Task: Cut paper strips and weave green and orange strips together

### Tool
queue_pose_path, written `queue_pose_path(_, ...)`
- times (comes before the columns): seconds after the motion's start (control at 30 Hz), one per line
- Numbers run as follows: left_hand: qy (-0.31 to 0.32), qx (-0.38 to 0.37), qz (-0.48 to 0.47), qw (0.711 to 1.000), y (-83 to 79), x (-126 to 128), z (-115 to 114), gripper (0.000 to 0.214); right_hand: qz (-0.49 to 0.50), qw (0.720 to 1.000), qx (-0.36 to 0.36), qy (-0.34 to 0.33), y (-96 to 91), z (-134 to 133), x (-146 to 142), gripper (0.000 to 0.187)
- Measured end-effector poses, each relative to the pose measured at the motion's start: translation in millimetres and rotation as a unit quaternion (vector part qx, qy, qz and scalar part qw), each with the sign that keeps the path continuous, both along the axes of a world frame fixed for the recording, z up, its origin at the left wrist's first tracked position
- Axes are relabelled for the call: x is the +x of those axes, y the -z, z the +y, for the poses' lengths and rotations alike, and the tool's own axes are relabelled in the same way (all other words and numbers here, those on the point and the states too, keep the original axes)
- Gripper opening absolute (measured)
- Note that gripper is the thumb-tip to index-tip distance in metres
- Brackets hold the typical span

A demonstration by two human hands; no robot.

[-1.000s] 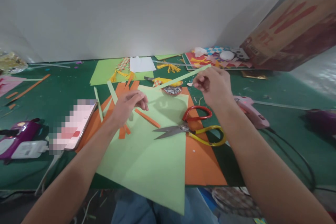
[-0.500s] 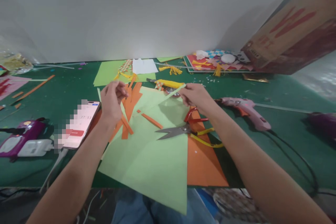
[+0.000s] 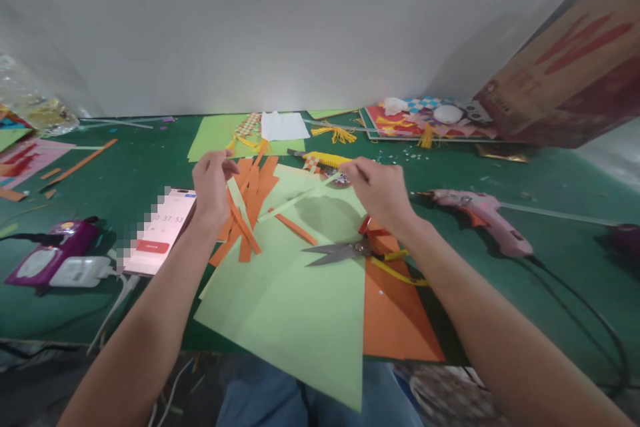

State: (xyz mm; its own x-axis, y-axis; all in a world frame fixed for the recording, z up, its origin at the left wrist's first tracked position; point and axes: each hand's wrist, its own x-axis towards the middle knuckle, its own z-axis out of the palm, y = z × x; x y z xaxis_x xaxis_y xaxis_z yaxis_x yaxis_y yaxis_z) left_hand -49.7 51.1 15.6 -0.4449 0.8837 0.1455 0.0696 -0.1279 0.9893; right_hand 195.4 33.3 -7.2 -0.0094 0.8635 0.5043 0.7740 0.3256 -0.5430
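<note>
My right hand (image 3: 377, 190) is closed in a pinch on one end of a thin light green paper strip (image 3: 300, 198). The strip slants down to the left above a light green paper sheet (image 3: 300, 320). My left hand (image 3: 213, 183) has its fingers curled together over several orange paper strips (image 3: 257, 190); what they hold, if anything, is hidden. Just beside those fingers is another pale green strip (image 3: 238, 197); I cannot tell whether it is held. Scissors (image 3: 335, 252) with red and yellow handles lie open on the sheet, partly under my right wrist.
On the right lies a pink glue gun (image 3: 483, 213) with its cord. A phone (image 3: 163, 230) and a purple power adapter (image 3: 53, 250) are at left. An orange sheet (image 3: 400, 320) sits under the green one. Behind are a yellow cutter (image 3: 325, 159) and a craft-filled tray (image 3: 373, 130).
My left fingers have curled closer together. The strip in my right hand now hangs lower, its free end nearer the sheet. The whole view has shifted slightly.
</note>
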Motion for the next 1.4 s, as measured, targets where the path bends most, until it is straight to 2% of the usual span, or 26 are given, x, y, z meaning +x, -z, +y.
queue_pose_path(0.07,0.018,-0.025,0.062,0.998,0.8,1,-1,0.006,-0.05,0.998,-0.009,-0.038,6.9,-2,-8,0.023)
queue_pose_path(0.13,0.06,-0.043,0.157,0.985,4.0,1,-3,0.005,-0.099,0.988,0.016,-0.115,14.7,-3,-15,0.025)
queue_pose_path(0.2,0.107,-0.04,0.278,0.954,9.3,2,-6,0.008,-0.15,0.968,0.033,-0.197,21.3,-4,-21,0.026)
queue_pose_path(0.27,0.14,-0.022,0.365,0.92,14.6,4,-8,0.011,-0.194,0.951,0.027,-0.238,24.4,-6,-23,0.028)
queue_pose_path(0.37,0.16,-0.008,0.419,0.894,17.8,6,-11,0.012,-0.255,0.939,0.022,-0.231,22.0,-8,-24,0.029)
queue_pose_path(0.53,0.122,-0.017,0.44,0.889,11.5,4,-13,0.013,-0.323,0.918,0.012,-0.228,13.6,-12,-24,0.029)
queue_pose_path(0.73,0.099,-0.053,0.465,0.878,10.0,-1,-13,0.012,-0.269,0.941,0.052,-0.198,16.4,-16,-28,0.028)
queue_pose_path(0.87,0.038,-0.09,0.517,0.851,5.7,-6,-15,0.013,-0.224,0.951,0.068,-0.201,17.4,-19,-29,0.028)
queue_pose_path(0.93,0.032,-0.125,0.511,0.85,2.1,-10,-16,0.014,-0.207,0.954,0.061,-0.206,17.3,-20,-30,0.027)
queue_pose_path(1.0,0.053,-0.148,0.477,0.865,-0.9,-12,-18,0.018,-0.197,0.956,0.056,-0.21,17.7,-21,-31,0.027)
queue_pose_path(1.1,0.105,-0.166,0.429,0.882,-3.6,-13,-20,0.019,-0.19,0.957,0.058,-0.21,19.6,-21,-31,0.028)
queue_pose_path(1.33,0.268,-0.24,0.283,0.889,-9.5,-1,-26,0.022,-0.192,0.957,0.058,-0.209,21.1,-20,-30,0.026)
queue_pose_path(1.4,0.276,-0.238,0.244,0.899,-9.3,-1,-24,0.019,-0.196,0.956,0.053,-0.21,20.3,-21,-30,0.026)
